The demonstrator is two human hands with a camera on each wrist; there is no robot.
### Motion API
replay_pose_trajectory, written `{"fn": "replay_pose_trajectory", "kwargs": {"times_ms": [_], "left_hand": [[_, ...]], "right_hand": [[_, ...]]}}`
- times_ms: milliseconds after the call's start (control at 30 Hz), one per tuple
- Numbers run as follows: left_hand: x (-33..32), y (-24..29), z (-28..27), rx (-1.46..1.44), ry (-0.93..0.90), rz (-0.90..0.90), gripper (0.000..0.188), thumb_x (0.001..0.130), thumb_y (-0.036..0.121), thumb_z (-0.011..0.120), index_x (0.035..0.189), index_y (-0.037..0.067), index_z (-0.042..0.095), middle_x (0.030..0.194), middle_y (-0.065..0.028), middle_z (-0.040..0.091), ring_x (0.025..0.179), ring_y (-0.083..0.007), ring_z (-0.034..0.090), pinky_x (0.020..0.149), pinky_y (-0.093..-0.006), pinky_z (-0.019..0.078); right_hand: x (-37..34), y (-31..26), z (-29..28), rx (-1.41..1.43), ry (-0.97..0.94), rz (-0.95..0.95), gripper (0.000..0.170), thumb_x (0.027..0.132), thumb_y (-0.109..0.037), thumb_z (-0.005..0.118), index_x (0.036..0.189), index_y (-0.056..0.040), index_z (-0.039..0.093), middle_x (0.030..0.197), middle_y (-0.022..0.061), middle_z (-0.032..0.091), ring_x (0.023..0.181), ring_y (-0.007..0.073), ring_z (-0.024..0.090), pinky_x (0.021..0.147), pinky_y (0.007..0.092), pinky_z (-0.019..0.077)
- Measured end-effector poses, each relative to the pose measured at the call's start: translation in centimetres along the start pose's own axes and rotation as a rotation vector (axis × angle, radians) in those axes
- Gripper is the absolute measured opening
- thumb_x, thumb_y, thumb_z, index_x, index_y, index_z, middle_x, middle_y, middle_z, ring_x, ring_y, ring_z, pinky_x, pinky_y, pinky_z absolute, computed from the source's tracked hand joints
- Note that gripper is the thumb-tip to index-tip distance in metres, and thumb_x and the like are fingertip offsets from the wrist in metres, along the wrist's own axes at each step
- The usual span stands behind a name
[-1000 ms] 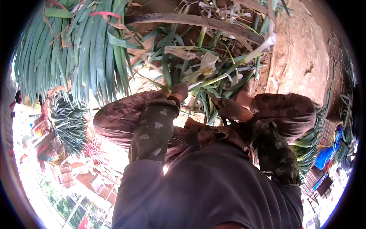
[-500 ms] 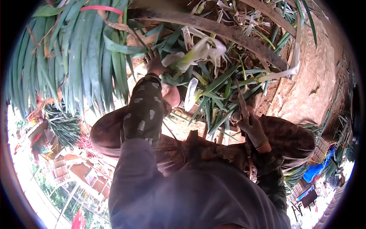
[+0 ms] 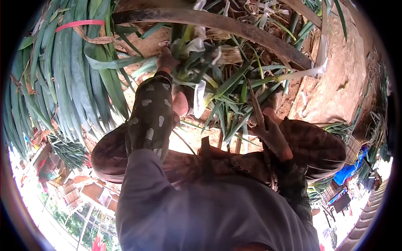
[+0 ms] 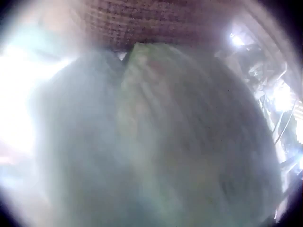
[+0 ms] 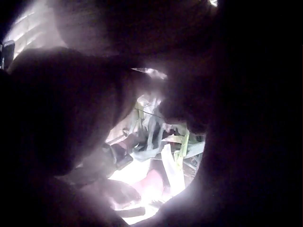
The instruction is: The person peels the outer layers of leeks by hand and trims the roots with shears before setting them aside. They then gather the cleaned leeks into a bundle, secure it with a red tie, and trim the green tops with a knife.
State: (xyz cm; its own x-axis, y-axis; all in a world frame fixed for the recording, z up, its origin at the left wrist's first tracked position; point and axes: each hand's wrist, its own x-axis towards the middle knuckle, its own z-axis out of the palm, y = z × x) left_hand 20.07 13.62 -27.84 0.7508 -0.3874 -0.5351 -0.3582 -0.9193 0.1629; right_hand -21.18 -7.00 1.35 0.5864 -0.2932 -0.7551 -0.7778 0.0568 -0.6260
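Observation:
In the head view, my gloved left hand grips a leek on the ground, just right of a big tied bundle of leeks. Broad green leaves fill the left wrist view right under the knitted glove. My right hand, also gloved, is by the right knee and holds a long, thin brown knife-like tool that points up and away. Between the hands lies a heap of cut leaves with a pale peeled piece. Dark shadow hides most of the right wrist view.
A curved wooden bar crosses beyond the heap. To the right lies a large pale wooden slab, with a loose white-stemmed leek beside it. Another bundle of greens stands behind the left knee.
My left hand has gone from in front of the lap up and left, spreading its fingers, then taking hold of a leek. My right hand has shifted, and its tool has come into clear view.

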Motion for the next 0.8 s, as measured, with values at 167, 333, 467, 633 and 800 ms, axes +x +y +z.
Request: {"fn": "replay_pose_trajectory", "kwargs": {"times_ms": [167, 333, 467, 633, 800], "left_hand": [[-8.6, 9.2, 3.0, -0.104, 0.213, 0.186, 0.046, 0.081, 0.020, 0.067, 0.123, 0.005, 0.057, 0.111, -0.0217, 0.065, 0.101, -0.0360, 0.065, 0.081, -0.0472, 0.0523], [-18.8, 19.5, 6.5, -0.143, 0.606, 0.233, 0.013, 0.091, 0.011, 0.051, 0.102, 0.005, 0.054, 0.103, -0.0186, 0.061, 0.096, -0.0340, 0.061, 0.081, -0.0431, 0.0476], [-24.5, 20.5, 10.8, 0.108, 0.425, 0.327, 0.037, 0.093, 0.017, 0.052, 0.127, 0.001, 0.051, 0.124, -0.0236, 0.054, 0.114, -0.0393, 0.055, 0.090, -0.0485, 0.0463], [-28.2, 21.9, 6.1, 0.332, 0.077, 0.450, 0.067, 0.089, 0.026, 0.064, 0.146, -0.001, 0.040, 0.142, -0.0318, 0.040, 0.120, -0.0461, 0.053, 0.097, -0.0486, 0.0478], [-25.2, 20.4, 2.1, 0.171, -0.336, 0.610, 0.056, 0.084, 0.040, 0.069, 0.124, 0.001, 0.064, 0.115, -0.0268, 0.064, 0.099, -0.0426, 0.067, 0.088, -0.0504, 0.0529]], "right_hand": [[-0.2, 2.0, 0.1, 0.044, -0.014, -0.020, 0.043, 0.086, -0.015, 0.072, 0.122, 0.0036, 0.057, 0.100, 0.0099, 0.065, 0.091, 0.0151, 0.061, 0.078, 0.0312, 0.0501], [-1.9, 0.9, -1.2, 0.168, 0.077, -0.081, 0.036, 0.085, -0.014, 0.073, 0.114, 0.0028, 0.059, 0.090, 0.0035, 0.058, 0.081, 0.0116, 0.056, 0.072, 0.0285, 0.0484], [-2.6, 1.2, -1.6, 0.210, 0.082, -0.062, 0.031, 0.085, -0.015, 0.073, 0.107, 0.0025, 0.058, 0.087, 0.0018, 0.055, 0.078, 0.0111, 0.053, 0.071, 0.0286, 0.0473], [-2.3, 2.9, -1.4, 0.125, 0.131, -0.201, 0.031, 0.086, -0.018, 0.072, 0.105, 0.0033, 0.058, 0.084, 0.0028, 0.055, 0.079, 0.0118, 0.053, 0.071, 0.0291, 0.0470], [-2.2, 2.9, -1.9, 0.054, 0.132, -0.235, 0.036, 0.086, -0.020, 0.072, 0.108, 0.0042, 0.057, 0.085, 0.0057, 0.057, 0.080, 0.0141, 0.055, 0.072, 0.0320, 0.0479]]}}
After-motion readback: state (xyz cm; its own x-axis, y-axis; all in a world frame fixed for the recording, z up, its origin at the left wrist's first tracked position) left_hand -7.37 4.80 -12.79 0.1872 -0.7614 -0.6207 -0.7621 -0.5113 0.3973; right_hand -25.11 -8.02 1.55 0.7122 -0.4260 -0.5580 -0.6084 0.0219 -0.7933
